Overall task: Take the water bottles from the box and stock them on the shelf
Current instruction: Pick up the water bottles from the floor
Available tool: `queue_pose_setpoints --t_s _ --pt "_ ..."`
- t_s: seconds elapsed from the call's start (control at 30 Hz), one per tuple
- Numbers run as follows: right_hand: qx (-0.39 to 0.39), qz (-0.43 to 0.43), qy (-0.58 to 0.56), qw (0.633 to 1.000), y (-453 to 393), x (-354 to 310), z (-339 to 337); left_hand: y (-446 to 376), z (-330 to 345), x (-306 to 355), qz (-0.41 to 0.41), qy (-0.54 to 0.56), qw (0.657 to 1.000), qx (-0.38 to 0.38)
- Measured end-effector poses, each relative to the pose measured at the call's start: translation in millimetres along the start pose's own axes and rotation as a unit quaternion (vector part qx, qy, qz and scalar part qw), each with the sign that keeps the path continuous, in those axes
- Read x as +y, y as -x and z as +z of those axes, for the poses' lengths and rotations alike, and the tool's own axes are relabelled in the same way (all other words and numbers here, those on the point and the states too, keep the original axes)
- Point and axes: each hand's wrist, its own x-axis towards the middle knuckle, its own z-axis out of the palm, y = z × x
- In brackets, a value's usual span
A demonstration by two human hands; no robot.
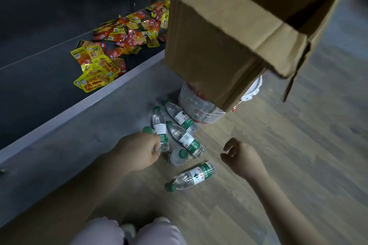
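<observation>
Several small clear water bottles with green caps and green-white labels lie on the wooden floor, one (190, 175) nearest me and others (186, 139) bunched beyond it. My left hand (139, 150) is closed around a bottle (161, 129), with another green cap (147, 129) showing just behind its knuckles. My right hand (240, 155) hovers to the right of the pile, fingers curled and apart, holding nothing. The open cardboard box (223, 45) stands behind the bottles. The dark low shelf (39, 77) runs along the left.
Many yellow and red snack packets (103, 61) lie scattered on the shelf. A large clear plastic jug (196, 105) sits partly hidden under the box, with a white item (253, 91) beside it. My knees and shoes (129, 230) are at the bottom.
</observation>
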Motion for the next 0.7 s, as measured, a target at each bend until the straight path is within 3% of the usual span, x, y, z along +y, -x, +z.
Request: queue_pose_setpoints --t_s 0.37,0.7 --pt "-0.015 -0.043 0.007 0.999 -58 26 115 -43 91 -28 -0.018 0.031 0.999 -0.017" --pt "-0.051 -0.073 -0.025 0.996 -91 26 180 -46 105 -37 -0.030 0.054 0.998 -0.010"
